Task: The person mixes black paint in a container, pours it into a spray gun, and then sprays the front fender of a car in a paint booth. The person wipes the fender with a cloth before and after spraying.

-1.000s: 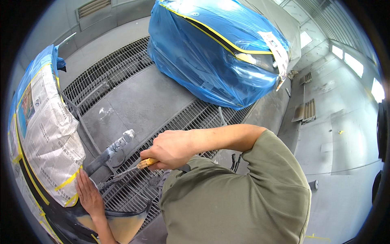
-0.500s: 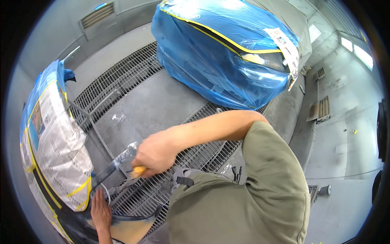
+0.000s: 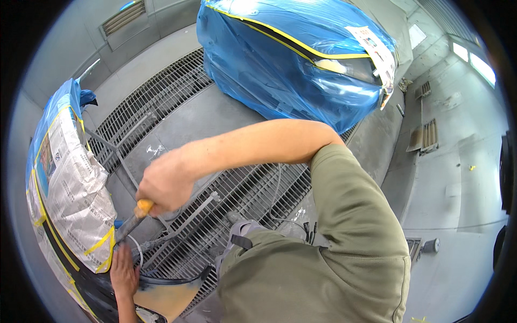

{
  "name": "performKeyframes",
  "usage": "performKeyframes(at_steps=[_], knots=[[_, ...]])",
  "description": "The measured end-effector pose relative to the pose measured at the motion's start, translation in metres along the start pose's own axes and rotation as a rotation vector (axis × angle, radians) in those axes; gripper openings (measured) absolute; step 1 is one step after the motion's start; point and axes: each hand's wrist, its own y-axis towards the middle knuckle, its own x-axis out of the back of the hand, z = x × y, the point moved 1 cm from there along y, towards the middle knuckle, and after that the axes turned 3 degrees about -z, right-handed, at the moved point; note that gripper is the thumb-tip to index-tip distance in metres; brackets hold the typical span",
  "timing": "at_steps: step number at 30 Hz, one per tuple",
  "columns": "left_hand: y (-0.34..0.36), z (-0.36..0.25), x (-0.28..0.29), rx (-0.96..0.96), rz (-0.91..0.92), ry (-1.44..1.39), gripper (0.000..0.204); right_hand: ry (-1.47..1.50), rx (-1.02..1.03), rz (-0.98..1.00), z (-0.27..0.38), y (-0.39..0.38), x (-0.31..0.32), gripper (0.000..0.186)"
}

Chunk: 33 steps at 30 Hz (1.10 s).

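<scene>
In my right hand (image 3: pixel 164 185) is a tool with an orange end (image 3: pixel 144 207) and a straight grey shaft (image 3: pixel 129 226). The hand's fingers are wrapped round it, and the shaft slants down to the left, its tip close to the bumper. My left hand (image 3: pixel 125 274) lies on the dark bumper (image 3: pixel 86 280) with its fingers stretched out, just below the tip. Newspaper (image 3: pixel 78 199) and yellow tape (image 3: pixel 101 243) mask part of this bumper, with blue film (image 3: pixel 67 102) at its far end. A tan patch (image 3: pixel 169 297) shows on the part beside my left hand.
A metal stand (image 3: pixel 186 220) with thin bars is under the bumper. Floor gratings (image 3: pixel 156 83) run across the grey floor (image 3: pixel 210 121). A car in blue film (image 3: pixel 291 81) stands ahead. Cable ends (image 3: pixel 309 231) hang by my waist, and a grey wall (image 3: pixel 447 199) is at the right.
My right hand has moved left and slightly up with the tool, closer to the bumper. More of the grey shaft shows. My left hand stays on the bumper, and the view has shifted a little.
</scene>
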Motion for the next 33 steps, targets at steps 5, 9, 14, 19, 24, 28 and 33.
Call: performKeyframes(at_steps=[5,9,14,19,24,28,33], knots=[[-0.007,0.015,0.012,0.039,0.271,-0.292,0.078,0.037,-0.134,0.232,0.032,-0.008,-0.005,0.032],[0.004,0.034,0.0,-0.065,-0.322,-0.079,0.09,-0.078,-0.159,0.169,0.073,0.0,-0.004,0.037],[-0.04,0.014,-0.042,-0.272,-0.169,0.061,0.085,-0.225,-0.41,0.024,0.13,0.031,0.003,0.031],[-0.103,0.04,-0.047,-0.268,-0.239,-0.151,0.08,-0.184,-0.383,0.205,0.176,0.041,-0.009,0.032],[-0.146,0.102,-0.054,-0.06,-0.281,-0.27,0.084,-0.24,-0.337,0.269,0.191,0.051,-0.02,0.034],[-0.134,0.136,-0.061,0.319,-0.486,-0.234,0.083,-0.188,-0.457,0.067,0.201,0.062,-0.02,0.034],[-0.084,0.093,-0.06,0.564,-0.661,-0.372,0.096,-0.216,-0.222,0.237,0.211,0.072,-0.027,0.03]])
